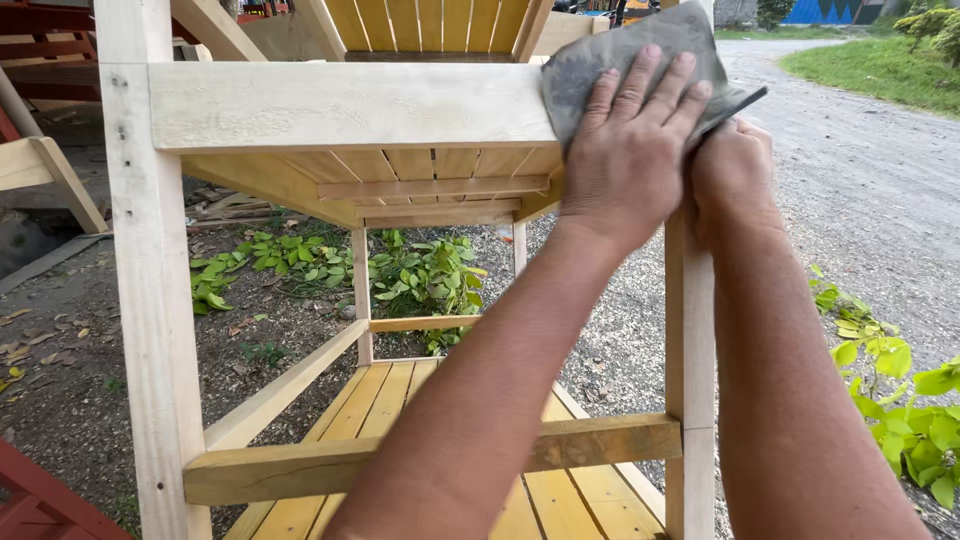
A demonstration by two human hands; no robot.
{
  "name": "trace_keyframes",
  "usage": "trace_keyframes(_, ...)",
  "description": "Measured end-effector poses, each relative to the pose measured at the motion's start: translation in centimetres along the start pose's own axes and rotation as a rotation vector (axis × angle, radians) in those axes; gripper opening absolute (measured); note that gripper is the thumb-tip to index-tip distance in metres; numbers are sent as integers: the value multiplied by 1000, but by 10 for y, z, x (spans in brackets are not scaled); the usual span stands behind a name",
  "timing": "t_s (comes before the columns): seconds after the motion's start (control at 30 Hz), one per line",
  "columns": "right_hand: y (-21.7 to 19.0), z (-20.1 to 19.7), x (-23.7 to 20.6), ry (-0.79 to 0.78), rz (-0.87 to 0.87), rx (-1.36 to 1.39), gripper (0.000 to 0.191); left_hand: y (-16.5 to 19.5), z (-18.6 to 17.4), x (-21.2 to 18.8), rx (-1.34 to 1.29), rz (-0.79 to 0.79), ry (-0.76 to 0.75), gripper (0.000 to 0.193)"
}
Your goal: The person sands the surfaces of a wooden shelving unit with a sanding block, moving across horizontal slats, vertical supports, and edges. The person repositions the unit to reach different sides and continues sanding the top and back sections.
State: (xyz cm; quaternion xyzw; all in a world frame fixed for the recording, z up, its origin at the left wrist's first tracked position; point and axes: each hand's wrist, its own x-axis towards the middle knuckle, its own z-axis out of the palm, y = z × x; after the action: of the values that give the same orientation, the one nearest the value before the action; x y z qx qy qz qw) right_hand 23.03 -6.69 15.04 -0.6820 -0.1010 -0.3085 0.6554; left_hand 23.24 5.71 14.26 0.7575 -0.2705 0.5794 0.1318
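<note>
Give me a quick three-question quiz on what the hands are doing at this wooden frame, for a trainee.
1. True or false: the left hand lies flat with its fingers spread on the grey sheet of sandpaper.
2. Which part of the frame does that sheet cover? A) the lower cross rail B) the right end of the pale top rail of bare wood C) the left upright post
3. Where is the right hand?

Key
1. True.
2. B.
3. Behind the left hand at the frame's right corner, under the sheet's edge; what its grip holds is hidden.
</note>
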Motion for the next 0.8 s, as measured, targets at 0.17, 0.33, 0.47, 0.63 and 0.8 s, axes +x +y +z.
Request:
trace_keyframes(0.17, 2, 4, -6, 48, 191, 34, 68, -81, -88, -41, 96, -172, 96, 38)
trace_keyframes(0.33, 12, 1, -10, 14, 144, 80, 107, -67, -56, -30, 254, -301, 111, 44)
trace_keyframes(0.47, 21, -1, 2, -145, -217, 414, 109, 10, 7, -1, 0, -88, -45, 46)
trace_keyframes(0.63, 15, 3, -2, 57, -133, -104, 113, -14, -11, -7, 47, -42, -73, 48)
trace_keyframes(0.8, 4, 12, -13, 131, -84, -246, 109, -78, -71, -33, 196, -289, 87, 41)
